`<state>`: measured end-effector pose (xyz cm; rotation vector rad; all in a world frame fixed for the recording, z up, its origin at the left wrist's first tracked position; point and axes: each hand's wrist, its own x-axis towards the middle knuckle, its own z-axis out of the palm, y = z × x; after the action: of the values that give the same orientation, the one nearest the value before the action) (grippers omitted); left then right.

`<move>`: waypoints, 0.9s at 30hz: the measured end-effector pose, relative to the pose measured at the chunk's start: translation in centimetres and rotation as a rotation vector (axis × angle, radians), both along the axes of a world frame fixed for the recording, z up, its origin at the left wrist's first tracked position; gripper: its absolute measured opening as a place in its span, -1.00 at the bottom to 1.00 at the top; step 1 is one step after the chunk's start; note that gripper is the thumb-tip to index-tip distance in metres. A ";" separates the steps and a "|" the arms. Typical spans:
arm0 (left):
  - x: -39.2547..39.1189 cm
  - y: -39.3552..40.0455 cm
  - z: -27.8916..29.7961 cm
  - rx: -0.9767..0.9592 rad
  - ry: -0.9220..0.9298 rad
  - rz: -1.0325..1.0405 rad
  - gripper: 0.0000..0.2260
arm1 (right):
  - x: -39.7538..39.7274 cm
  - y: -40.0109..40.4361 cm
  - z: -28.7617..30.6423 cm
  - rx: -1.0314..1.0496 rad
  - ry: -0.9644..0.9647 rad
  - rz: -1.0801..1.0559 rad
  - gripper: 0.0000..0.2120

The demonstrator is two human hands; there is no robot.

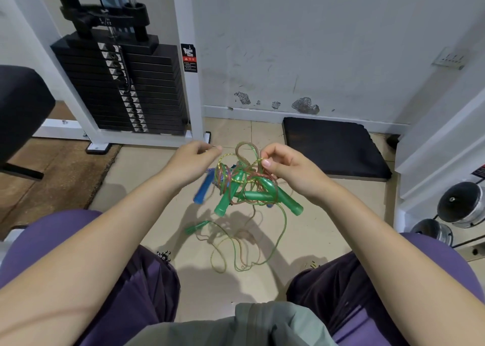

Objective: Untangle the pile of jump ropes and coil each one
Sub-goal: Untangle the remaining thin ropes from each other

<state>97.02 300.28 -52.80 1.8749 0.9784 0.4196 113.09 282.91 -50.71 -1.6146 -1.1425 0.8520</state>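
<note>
Nearest the camera: grey-green shirt hem [252,324], cut off by the lower edge, between purple-clad knees [147,288]. Both forearms reach forward over the tiled floor [147,177]. Left hand [193,156]: fingers curled, thumb and forefinger pinched; the strand held is too thin and blurred to confirm. Right hand [284,165]: thumb and forefinger pinch a yellow-green cord at the top of the tangled jump ropes [244,185], which hang between the hands, above the floor. Green handles [262,196] cross inside the knot; individual ropes cannot be separated by eye. One blue handle [202,190] is motion-blurred. Loose loops and a further green handle [195,228] lie on the floor. Weight stack [123,88] at rear left; its warning label [189,58] is illegible
</note>
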 end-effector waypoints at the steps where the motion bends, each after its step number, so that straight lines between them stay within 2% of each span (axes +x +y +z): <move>1: 0.0 -0.2 0.0 0.040 -0.010 -0.040 -0.76 | 0.0 0.0 0.0 -0.003 0.002 0.009 -0.97; 3: 0.2 -0.4 0.2 -0.052 -0.093 -0.117 -0.83 | 0.0 0.0 0.1 0.006 0.007 0.016 -0.97; 5: 0.2 -1.0 0.6 -0.314 -0.169 -0.183 -0.82 | -0.1 0.1 0.3 0.036 0.028 0.008 -0.95; 7: 0.3 -1.3 0.8 -0.462 -0.210 -0.222 -0.81 | -0.1 0.1 0.3 0.073 0.084 -0.013 -0.92; 10: 0.2 -1.6 0.9 -0.496 -0.219 -0.296 -0.80 | 0.0 0.1 0.3 0.089 0.125 -0.048 -0.92; 16: -0.2 -1.9 0.8 -0.532 -0.187 -0.466 -0.61 | -0.7 0.3 0.1 0.064 0.127 -0.061 -0.98; 18: -0.3 -1.8 0.8 -0.546 -0.192 -0.502 -0.71 | -0.8 0.2 0.2 0.029 0.150 -0.043 -0.99; 20: -0.3 -1.8 0.8 -0.551 -0.228 -0.483 -0.88 | -0.5 0.0 0.4 -0.046 0.206 0.006 -0.88; 22: -0.3 -1.6 0.9 -0.557 -0.279 -0.427 -0.90 | -0.2 -0.2 0.6 -0.130 0.272 0.087 -0.70; 23: -0.3 -1.5 0.8 -0.559 -0.297 -0.408 -0.87 | -0.1 -0.2 0.6 -0.155 0.296 0.118 -0.67; 27: -0.4 -1.4 0.9 -0.516 -0.258 -0.390 -0.88 | -0.1 -0.1 0.5 -0.157 0.227 0.082 -0.87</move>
<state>96.67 298.85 -51.90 1.4477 0.4707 0.1477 112.99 282.80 -50.17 -1.5575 -1.0066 1.1721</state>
